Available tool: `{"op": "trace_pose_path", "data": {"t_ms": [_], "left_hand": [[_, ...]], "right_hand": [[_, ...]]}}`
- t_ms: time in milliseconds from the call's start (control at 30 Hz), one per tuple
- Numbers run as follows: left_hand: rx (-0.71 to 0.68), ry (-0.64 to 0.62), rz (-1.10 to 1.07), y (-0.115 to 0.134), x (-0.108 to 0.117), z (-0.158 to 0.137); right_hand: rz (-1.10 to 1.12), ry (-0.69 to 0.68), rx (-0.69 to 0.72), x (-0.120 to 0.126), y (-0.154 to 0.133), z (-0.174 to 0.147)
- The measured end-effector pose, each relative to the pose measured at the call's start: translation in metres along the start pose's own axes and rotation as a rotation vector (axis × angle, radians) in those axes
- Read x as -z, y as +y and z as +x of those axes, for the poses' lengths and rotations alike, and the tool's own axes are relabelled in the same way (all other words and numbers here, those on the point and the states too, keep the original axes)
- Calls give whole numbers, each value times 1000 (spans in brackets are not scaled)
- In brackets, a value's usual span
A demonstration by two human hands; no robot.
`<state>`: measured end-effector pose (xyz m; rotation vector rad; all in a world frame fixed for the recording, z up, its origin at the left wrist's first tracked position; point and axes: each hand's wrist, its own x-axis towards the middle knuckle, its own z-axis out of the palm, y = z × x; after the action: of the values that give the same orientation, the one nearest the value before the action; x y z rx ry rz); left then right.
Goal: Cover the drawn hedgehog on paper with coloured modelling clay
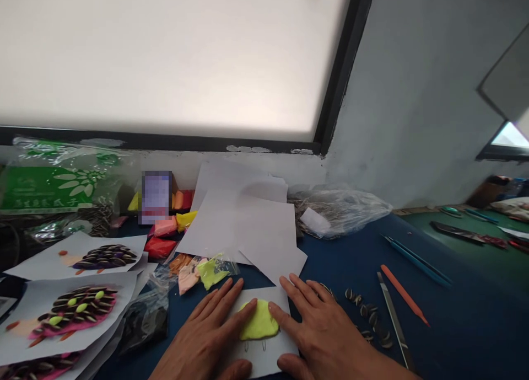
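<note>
A flattened piece of yellow-green modelling clay (pixel 260 320) lies on a white sheet of paper (pixel 273 356); two small pencil-drawn legs show below it. My left hand (pixel 209 330) rests with fingers stretched out at the clay's left side, one fingertip touching its edge. On the other side, my right hand (pixel 314 327) is spread over the paper's right edge, a fingertip at the clay's right rim. Neither hand grips anything. Right of my right hand, several sunflower seeds (pixel 366 308) are scattered on the dark blue table (pixel 343 258).
Finished hedgehog pictures (pixel 78 308) are stacked at the left. Blank white sheets (pixel 248 220) lie behind my hands. Coloured clay packets (pixel 161 247) sit left of them. Blue tweezers (pixel 417 260), an orange tool (pixel 405 295) and a metal blade tool (pixel 394 319) lie at the right.
</note>
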<state>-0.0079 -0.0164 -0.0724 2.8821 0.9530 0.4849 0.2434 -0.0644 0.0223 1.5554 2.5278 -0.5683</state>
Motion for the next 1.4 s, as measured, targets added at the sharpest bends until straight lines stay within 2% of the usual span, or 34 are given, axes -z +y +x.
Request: {"op": "trace_pose_path", "data": {"t_ms": [300,500,700,967,1267,1400], "left_hand": [[10,-19,-17,2,2,0],[7,-30,-54,5,7,2],[121,7,-63,19,17,2],[128,-6,-77,21,18,3],[117,-10,-76,21,19,3],[124,-6,-67,22,19,3]], "right_hand": [[15,-34,48,-3,3,-4],[-58,9,63,-3,3,-6],[-179,140,193,-13,7,-9],[-262,148,203,-13,7,-8],[-331,263,278,-27,10,-3],[-361,284,266,-25,11,-6]]}}
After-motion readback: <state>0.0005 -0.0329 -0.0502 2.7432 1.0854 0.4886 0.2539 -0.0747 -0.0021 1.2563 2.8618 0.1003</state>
